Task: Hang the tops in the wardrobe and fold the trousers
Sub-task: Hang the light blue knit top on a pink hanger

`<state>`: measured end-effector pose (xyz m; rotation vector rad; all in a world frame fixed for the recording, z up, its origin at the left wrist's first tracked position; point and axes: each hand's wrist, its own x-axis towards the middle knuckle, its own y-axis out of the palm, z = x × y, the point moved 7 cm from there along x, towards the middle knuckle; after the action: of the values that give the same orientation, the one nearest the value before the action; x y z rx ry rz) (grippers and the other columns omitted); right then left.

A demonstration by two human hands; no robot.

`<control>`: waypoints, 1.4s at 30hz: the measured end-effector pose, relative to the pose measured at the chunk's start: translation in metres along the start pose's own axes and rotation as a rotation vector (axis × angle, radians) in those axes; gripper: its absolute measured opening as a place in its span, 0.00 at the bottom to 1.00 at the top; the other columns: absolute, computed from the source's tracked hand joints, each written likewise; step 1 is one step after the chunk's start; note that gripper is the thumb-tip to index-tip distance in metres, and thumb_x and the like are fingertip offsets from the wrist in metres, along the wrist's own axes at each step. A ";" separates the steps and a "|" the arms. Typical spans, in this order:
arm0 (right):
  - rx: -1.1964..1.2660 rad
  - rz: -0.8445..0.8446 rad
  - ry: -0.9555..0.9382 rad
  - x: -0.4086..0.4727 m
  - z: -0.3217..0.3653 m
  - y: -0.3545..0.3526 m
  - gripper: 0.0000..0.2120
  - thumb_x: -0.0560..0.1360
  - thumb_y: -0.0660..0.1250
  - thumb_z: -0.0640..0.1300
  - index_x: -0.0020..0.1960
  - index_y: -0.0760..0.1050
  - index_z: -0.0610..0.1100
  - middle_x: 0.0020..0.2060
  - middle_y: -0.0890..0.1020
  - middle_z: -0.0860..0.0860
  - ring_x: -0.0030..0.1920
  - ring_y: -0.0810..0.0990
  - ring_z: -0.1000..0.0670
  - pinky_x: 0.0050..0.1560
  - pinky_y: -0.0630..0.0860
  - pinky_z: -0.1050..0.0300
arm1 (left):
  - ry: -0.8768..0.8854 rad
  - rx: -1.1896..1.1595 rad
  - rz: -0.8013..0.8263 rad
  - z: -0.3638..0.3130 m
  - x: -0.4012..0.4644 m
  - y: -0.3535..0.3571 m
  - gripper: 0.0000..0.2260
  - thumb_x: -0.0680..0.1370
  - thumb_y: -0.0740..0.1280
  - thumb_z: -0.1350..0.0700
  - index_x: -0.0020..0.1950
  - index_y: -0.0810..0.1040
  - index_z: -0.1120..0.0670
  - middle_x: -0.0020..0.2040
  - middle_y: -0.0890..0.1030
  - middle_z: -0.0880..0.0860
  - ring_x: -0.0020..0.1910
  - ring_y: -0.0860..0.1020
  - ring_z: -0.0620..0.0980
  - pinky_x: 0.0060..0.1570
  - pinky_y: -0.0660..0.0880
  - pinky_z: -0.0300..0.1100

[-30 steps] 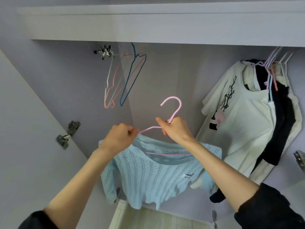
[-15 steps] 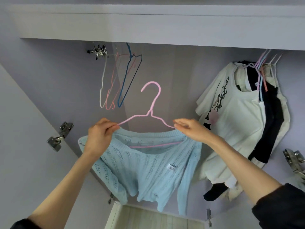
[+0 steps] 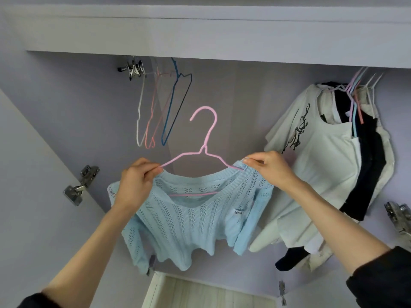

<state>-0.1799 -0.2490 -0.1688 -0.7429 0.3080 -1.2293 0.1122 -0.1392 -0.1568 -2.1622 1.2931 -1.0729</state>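
Note:
A light blue knit top hangs on a pink wire hanger held up inside the open wardrobe. My left hand pinches the top's left shoulder against the hanger arm. My right hand pinches the right shoulder and the hanger's other arm. The hanger's hook points up, below the rail and apart from it. The sleeves dangle on both sides.
Several empty wire hangers hang at the upper left beside metal clips. A white printed T-shirt and dark tops hang at the right. Door hinges stick out at the left and right. A shelf front runs overhead.
My hands spread apart along the hanger to the top's two shoulders. The right hand left the hanger's neck, and the top now hangs flat and wider.

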 end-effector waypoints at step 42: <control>0.302 0.331 0.223 -0.049 -0.003 -0.032 0.07 0.79 0.62 0.37 0.45 0.78 0.41 0.34 0.81 0.50 0.35 0.80 0.55 0.43 0.76 0.62 | 0.228 -0.065 0.318 -0.050 -0.004 0.099 0.05 0.77 0.64 0.68 0.46 0.79 0.61 0.39 0.75 0.43 0.41 0.75 0.51 0.43 0.69 0.43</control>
<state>-0.2220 -0.2091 -0.1582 -0.2801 0.4004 -1.0125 0.0161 -0.1827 -0.1928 -1.8327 1.7267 -1.1793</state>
